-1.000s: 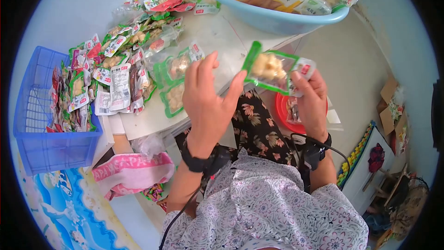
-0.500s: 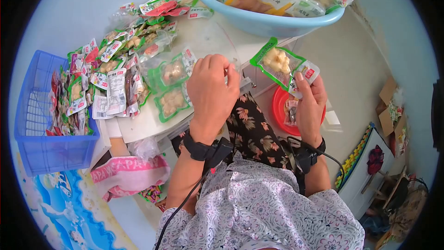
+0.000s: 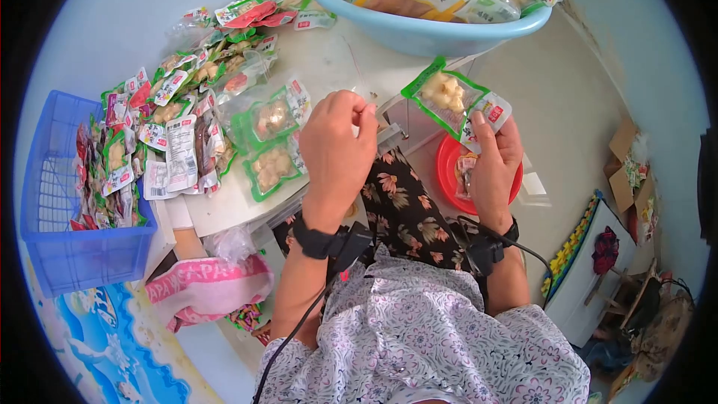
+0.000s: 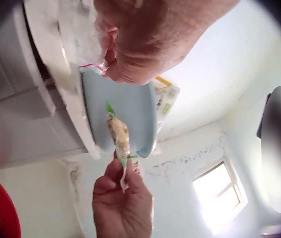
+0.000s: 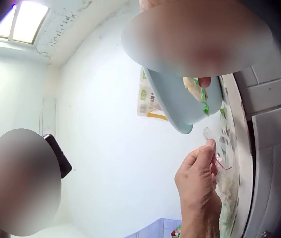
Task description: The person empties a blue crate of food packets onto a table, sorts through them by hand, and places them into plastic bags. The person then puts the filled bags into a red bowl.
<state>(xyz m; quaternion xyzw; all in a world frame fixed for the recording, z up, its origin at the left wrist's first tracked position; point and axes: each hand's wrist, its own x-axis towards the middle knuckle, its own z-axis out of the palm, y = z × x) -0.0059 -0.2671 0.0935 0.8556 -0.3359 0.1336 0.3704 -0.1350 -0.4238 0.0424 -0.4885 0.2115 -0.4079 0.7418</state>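
Observation:
The right hand [image 3: 493, 172] pinches the white end of a green-edged food packet [image 3: 449, 97] between thumb and fingers, holding it raised near the blue basin. The left hand [image 3: 336, 153] is over the table edge, fingers curled. In the left wrist view those fingers pinch a clear plastic bag [image 4: 81, 39] by its red-lined edge; the right wrist view also shows the left hand [image 5: 197, 173] gripping it. The two hands are apart. Two green-edged packets [image 3: 273, 167] lie left of the left hand, one above the other, the upper under clear plastic.
A light-blue basin [image 3: 434, 36] full of packets stands at the table's back. Many packets [image 3: 182, 151] are piled at the left, beside a blue basket [image 3: 90, 258] holding more. A red basin [image 3: 441, 172] is below, behind the right hand. A pink towel [image 3: 209, 288] hangs at lower left.
The left hand has drawn away from the packet, its spread fingers now curled. The packet in the right hand has tilted and turned. The surroundings have shifted slightly left in the head view.

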